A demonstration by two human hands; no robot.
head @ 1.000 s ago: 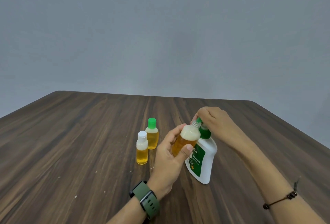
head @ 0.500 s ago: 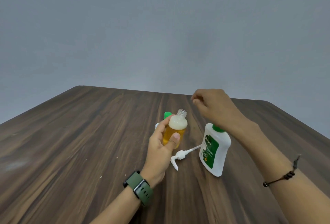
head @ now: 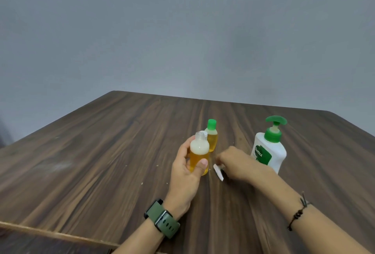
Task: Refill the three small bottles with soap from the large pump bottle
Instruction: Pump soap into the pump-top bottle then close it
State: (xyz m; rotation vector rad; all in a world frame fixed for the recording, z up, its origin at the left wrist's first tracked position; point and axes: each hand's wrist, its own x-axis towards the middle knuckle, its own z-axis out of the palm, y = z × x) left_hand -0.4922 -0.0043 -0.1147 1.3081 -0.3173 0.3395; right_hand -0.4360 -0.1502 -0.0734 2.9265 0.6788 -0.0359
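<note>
Dark wood worktop (head: pixel 101 162): left hand (head: pixel 186 170) grips uncapped, filled small bottle (head: pixel 199 152); right hand (head: pixel 237 164) left pump bottle (head: pixel 269 150), now pinching white pump cap (head: pixel 218 172) just right; capping next

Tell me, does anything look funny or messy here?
A little. The small open bottle in the left hand has no cap and pale foam sits above the orange soap. The right hand is over a small white pump piece lying loose on the table. Nothing looks spilled.
</note>
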